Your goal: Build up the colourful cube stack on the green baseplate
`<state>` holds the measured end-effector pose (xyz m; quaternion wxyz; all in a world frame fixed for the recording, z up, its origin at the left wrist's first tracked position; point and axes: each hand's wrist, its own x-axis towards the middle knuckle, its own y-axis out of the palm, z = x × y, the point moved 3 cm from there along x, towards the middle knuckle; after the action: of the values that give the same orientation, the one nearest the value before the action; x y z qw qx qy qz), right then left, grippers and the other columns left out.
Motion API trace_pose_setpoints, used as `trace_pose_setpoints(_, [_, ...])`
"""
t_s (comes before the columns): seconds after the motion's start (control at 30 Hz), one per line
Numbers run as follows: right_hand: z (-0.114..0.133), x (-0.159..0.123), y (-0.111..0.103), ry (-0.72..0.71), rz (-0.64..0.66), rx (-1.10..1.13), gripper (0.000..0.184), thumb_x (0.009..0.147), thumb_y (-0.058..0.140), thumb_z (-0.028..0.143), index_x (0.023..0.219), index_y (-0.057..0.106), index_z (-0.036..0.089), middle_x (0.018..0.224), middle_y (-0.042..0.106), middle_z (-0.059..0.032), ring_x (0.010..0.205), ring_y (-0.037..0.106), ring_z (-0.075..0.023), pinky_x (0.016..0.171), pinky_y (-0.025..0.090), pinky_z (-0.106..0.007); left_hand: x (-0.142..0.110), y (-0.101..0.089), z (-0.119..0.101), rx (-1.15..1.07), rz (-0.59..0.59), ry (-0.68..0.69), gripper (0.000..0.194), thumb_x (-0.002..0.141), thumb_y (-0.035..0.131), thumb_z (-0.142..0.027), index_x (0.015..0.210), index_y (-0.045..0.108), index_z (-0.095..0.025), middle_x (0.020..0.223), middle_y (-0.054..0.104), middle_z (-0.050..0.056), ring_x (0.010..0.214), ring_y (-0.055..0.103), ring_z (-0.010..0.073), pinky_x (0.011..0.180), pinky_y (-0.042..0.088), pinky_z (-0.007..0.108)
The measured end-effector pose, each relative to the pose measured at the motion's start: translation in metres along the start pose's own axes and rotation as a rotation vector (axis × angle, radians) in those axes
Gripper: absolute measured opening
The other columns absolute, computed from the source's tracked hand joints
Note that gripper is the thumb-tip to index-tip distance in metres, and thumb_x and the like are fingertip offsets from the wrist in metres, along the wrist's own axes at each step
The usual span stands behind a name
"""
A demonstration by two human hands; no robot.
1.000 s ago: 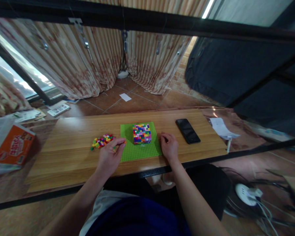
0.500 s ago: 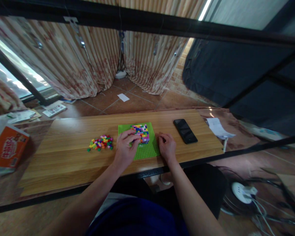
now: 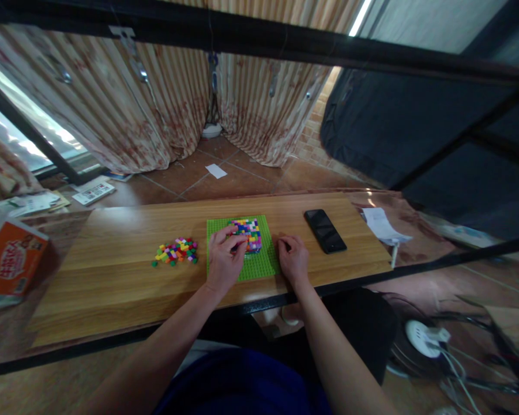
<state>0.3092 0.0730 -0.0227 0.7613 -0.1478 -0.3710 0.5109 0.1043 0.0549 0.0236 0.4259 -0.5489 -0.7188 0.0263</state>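
Note:
A green baseplate (image 3: 263, 262) lies at the middle of the wooden table (image 3: 112, 288). On it stands a block of many-coloured small bricks (image 3: 251, 229). My left hand (image 3: 222, 259) rests over the plate's left half, its fingers pinched together at the block's near left corner; whatever they hold is too small to make out. My right hand (image 3: 293, 259) lies loosely curled on the table at the plate's right edge, with nothing seen in it. A heap of loose coloured bricks (image 3: 175, 252) sits to the left of the plate.
A black phone (image 3: 325, 230) lies to the right of the plate, and a slip of white paper (image 3: 383, 225) at the table's right end. An orange box (image 3: 11, 262) stands off the left end. Cables and a white plug (image 3: 424, 334) lie on the floor.
My left hand has moved from beside the loose bricks to the right, onto the baseplate and against the brick block. My right hand has stayed put.

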Motion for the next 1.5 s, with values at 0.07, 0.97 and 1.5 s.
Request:
trace_pose_setpoints(0.07, [-0.0003,0.0000,0.0001,0.000,0.000,0.002,0.025,0.087,0.050,0.024,0.081,0.072,0.015,0.086,0.068,-0.0101,0.084,0.062,-0.0222,0.080,0.048,-0.035,-0.0001,0.0006,0.0004,-0.005,0.000,-0.012,0.010,0.087,0.061,-0.023,0.086,0.072,-0.024,0.108,0.066,0.005,0.107,0.059,0.0212,0.094,0.045,0.044])
trace_pose_setpoints(0.97, [-0.0024,0.0000,0.0009,-0.004,-0.006,0.013,0.022,0.087,0.051,0.023,0.080,0.072,0.017,0.084,0.068,-0.0084,0.084,0.061,-0.0214,0.080,0.048,-0.034,-0.0033,-0.0015,-0.0044,0.073,-0.007,0.031,0.014,0.086,0.060,-0.020,0.080,0.072,-0.025,0.106,0.069,0.004,0.100,0.061,0.0215,0.090,0.044,0.043])
trace_pose_setpoints(1.5, [-0.0028,0.0002,0.0010,0.011,-0.004,0.010,0.023,0.086,0.051,0.024,0.081,0.072,0.017,0.085,0.068,-0.0088,0.084,0.062,-0.0219,0.079,0.049,-0.034,-0.0032,-0.0024,-0.0038,0.047,0.004,0.040,0.014,0.088,0.060,-0.022,0.082,0.072,-0.025,0.101,0.071,0.004,0.097,0.061,0.0208,0.090,0.043,0.043])
